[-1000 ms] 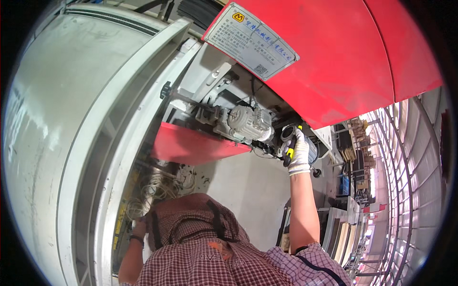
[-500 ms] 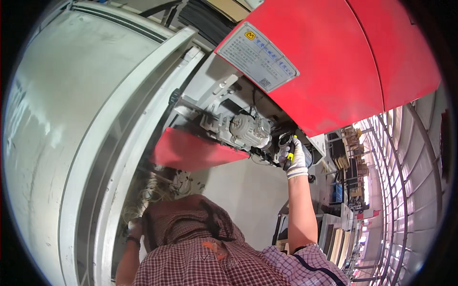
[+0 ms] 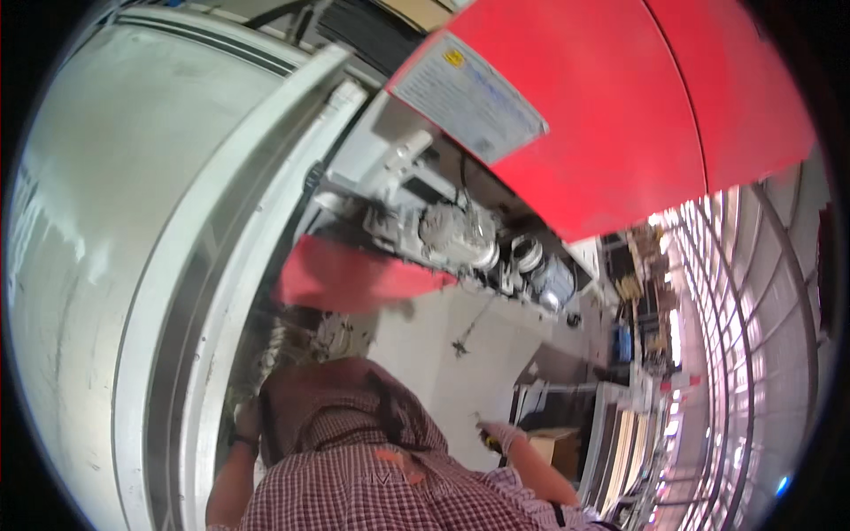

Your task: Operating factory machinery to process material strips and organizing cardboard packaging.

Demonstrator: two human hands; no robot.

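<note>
My right hand (image 3: pixel 505 434), in a pale glove, is low at the right beside my body, closed around a yellow-and-black hand tool (image 3: pixel 489 439); blur hides its exact kind. My left hand (image 3: pixel 249 419) hangs at the lower left beside the pale metal rail (image 3: pixel 232 332), its fingers too dim to make out. Ahead of me, a grey motor (image 3: pixel 458 237) sits in the machine under a red cover (image 3: pixel 611 115). To its right are a round ring-shaped part (image 3: pixel 527 255) and a grey cylindrical unit (image 3: pixel 556 285).
A large pale curved panel (image 3: pixel 115 203) fills the left side. A red plate (image 3: pixel 341 276) lies below the motor. Against the pale floor (image 3: pixel 416 354) shows a thin dark strand (image 3: pixel 460 347). Stacked boards (image 3: pixel 624 447) and a cardboard box (image 3: pixel 553 447) stand at the right.
My right hand has drawn back from the ring-shaped part beside the motor, down to near my body, with the yellow-and-black hand tool still in it. The left hand stays low at the left.
</note>
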